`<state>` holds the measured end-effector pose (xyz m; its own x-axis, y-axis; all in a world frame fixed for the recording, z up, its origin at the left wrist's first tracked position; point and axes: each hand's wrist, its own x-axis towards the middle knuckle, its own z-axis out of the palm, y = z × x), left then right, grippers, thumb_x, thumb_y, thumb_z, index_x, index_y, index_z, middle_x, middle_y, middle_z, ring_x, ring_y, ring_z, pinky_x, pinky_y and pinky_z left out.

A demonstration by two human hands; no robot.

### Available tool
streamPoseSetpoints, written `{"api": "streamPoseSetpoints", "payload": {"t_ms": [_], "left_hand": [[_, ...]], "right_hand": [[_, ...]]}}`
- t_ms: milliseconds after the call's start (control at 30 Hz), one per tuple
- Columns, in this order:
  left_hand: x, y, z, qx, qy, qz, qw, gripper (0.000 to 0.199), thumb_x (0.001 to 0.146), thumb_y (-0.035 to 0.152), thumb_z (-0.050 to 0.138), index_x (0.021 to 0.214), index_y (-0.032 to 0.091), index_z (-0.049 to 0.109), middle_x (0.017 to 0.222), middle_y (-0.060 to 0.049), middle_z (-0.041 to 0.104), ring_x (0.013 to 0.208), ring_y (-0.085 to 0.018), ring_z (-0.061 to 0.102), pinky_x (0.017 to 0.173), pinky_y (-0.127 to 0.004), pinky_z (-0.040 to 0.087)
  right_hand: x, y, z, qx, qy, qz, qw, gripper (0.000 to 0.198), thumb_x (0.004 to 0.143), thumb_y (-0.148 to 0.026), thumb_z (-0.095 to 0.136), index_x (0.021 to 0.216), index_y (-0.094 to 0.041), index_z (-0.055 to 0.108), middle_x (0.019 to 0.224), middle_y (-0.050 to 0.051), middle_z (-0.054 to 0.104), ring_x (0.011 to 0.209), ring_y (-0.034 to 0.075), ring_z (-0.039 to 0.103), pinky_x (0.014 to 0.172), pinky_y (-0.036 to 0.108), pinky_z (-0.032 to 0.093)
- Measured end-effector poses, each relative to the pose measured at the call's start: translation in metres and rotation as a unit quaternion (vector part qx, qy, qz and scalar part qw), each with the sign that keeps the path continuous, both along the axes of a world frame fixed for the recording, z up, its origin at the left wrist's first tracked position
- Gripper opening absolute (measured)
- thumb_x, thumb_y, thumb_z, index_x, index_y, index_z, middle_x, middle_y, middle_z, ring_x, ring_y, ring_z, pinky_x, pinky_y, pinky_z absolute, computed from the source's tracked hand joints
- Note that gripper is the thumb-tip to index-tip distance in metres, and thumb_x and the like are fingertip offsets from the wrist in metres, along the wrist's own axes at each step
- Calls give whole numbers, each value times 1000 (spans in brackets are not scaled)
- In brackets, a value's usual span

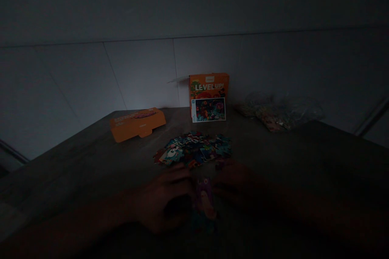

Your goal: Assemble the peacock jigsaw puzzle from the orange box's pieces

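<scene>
Very dim light. My left hand (161, 198) is low, a bit left of centre, half open: fingers bent, thumb spread well away from them, a dark gap between and nothing seen gripped in it. Fingertips sit right by the left edge of an upright-facing purple creature picture with a round white eye, pale pinkish middle and teal lower part, on flat jigsaw pieces (205, 200); it lies on the table between my hands, and I can't tell if those fingertips touch it. My right hand (234, 182) is on the other side of the picture, near its upper right, fingers bent; too dark to tell how far closed it is. A small dark jigsaw piece (219, 165) shows at its fingertips, held or just touching, can't tell. Past both hands, a loose heap of multicoloured cardboard jigsaw pieces (194, 149), mostly teal, blue and red, overlapping on the dark grey tabletop (267, 153). Behind the heap, an upright orange "LEVEL UP!" cardboard box (203, 85), with a white-bordered dark picture card (209, 110) standing against its front. Left, an orange cardboard box part with a tab (136, 125); right, crinkled clear plastic bags (281, 115) with printed contents, near the pale panelled wall (139, 73).
</scene>
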<state>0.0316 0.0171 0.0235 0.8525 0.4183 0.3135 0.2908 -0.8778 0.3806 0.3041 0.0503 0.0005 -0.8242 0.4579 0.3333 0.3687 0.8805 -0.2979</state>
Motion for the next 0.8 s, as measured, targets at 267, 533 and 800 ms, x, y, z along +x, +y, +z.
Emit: {"api": "streamPoseSetpoints", "payload": {"t_ms": [267,533,800], "left_hand": [[2,2,3,-15,23,22,999,63,70,20,69,130,19,51,127,-13,55,116,-31,52,100,-49,47],[3,2,7,-22,30,-7,999,47,76,19,70,122,25,62,128,-10,54,117,-29,51,101,-46,45],[6,1,11,-23,30,-19,999,48,77,15,68,123,27,61,124,-8,55,117,-28,50,103,-46,43]], "right_hand": [[-1,0,0,5,2,-13,1000,19,97,-26,55,89,-16,70,80,5,68,76,17,59,78,31,44],[-1,0,1,-21,-5,-12,1000,19,97,-24,53,90,-18,70,80,4,68,73,16,59,76,29,43],[0,-7,7,-38,62,-23,997,20,92,-22,56,110,-18,63,96,6,68,84,18,60,79,30,46]]}}
